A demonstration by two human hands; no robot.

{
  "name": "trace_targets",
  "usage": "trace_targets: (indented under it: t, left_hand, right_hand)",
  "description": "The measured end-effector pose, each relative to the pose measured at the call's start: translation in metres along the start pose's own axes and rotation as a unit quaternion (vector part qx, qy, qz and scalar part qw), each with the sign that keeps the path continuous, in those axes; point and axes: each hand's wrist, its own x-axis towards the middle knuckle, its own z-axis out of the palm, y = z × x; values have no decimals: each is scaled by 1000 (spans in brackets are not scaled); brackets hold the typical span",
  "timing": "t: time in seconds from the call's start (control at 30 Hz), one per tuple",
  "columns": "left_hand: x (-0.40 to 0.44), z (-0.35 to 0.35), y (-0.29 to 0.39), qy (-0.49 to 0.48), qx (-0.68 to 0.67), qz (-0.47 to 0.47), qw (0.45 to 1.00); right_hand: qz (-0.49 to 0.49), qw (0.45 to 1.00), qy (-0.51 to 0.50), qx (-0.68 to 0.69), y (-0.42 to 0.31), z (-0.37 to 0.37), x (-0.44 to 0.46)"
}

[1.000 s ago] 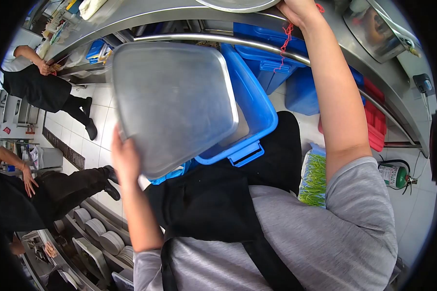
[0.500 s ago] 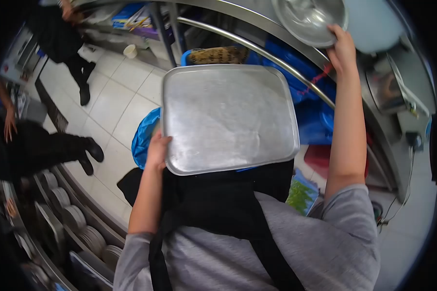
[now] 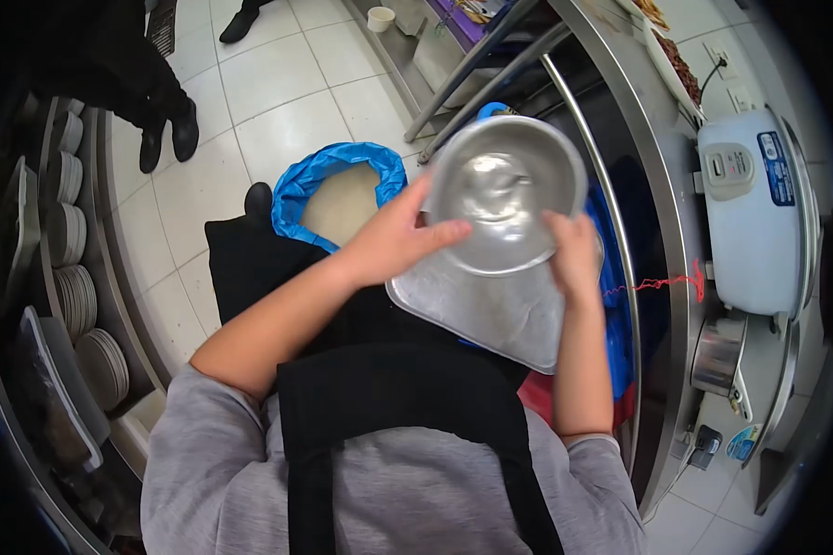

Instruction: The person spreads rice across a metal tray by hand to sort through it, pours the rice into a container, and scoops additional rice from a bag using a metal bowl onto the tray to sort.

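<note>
A round metal bowl (image 3: 504, 236) is held up in front of me, its shiny inside facing my eyes. My left hand (image 3: 398, 231) grips the bowl's left side, thumb over the rim. At the lower right rim, my right hand (image 3: 574, 254) is closed on the same bowl, slightly blurred. Beneath the bowl lies a metal tray (image 3: 491, 314), partly covered by it and by my hands. Left of the bowl stands a container lined with a blue plastic bag (image 3: 292, 199), with pale contents whose kind I cannot make out.
To the right runs a steel counter (image 3: 652, 166) with a white appliance (image 3: 750, 222) and a metal pot (image 3: 717, 356). Stacked plates (image 3: 74, 301) fill a shelf at left. Another person's shoes (image 3: 183, 129) are on the tiled floor. A metal rail (image 3: 602, 176) borders the counter.
The bowl has come from the counter at upper right to in front of me. My left hand has left the tray for the bowl. The tray now sits lower, and my view has turned.
</note>
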Motion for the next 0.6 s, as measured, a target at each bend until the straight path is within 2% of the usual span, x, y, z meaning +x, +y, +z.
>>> trace_targets:
  t: [0.03,0.07,0.13,0.2,0.23,0.27,0.3,0.33,0.37,0.4,0.43,0.47,0.53,0.57,0.6]
  left_hand:
    - [3,-12,-2,42,45,-2,998]
    - [6,-26,-4,85,89,-5,992]
    - [1,-67,-17,169,-13,-117,979]
    - [-8,-118,-34,212,97,-98,967]
    - [-12,-141,-46,239,181,-65,952]
    - [-16,-159,-58,263,262,-32,928]
    - [-18,-172,-67,254,335,-15,907]
    - [-15,-177,-76,254,334,-17,908]
    - [-13,-180,-86,216,451,-73,863]
    - [-9,-183,-98,173,559,-127,801]
    - [0,-186,-120,151,582,-149,785]
    - [11,-185,-131,152,580,-150,786]
    - [29,-184,-154,88,658,-153,732]
    - [34,-186,-171,71,710,-137,687]
    - [36,-189,-188,70,708,-137,689]
  right_hand:
    - [27,998,17,51,-2,33,-7]
    - [48,995,-64,61,10,47,2]
    - [73,993,-91,0,-24,69,-5]
    - [-132,985,-95,-53,-37,64,-1]
    - [-170,970,-63,-163,-54,42,9]
    - [-232,953,-16,-194,-70,21,17]
    - [-280,931,57,-226,-84,-2,24]
    - [-303,903,99,-289,-101,-28,31]
    - [-303,901,116,-289,-108,-60,42]
    - [-303,874,143,-351,-118,-85,51]
    - [-310,831,156,-435,-125,-105,57]
    - [-310,830,155,-438,-124,-117,62]
    - [-302,767,72,-561,-111,-139,72]
    - [-242,806,6,-540,-99,-143,78]
    - [-328,696,54,-637,-84,-145,80]
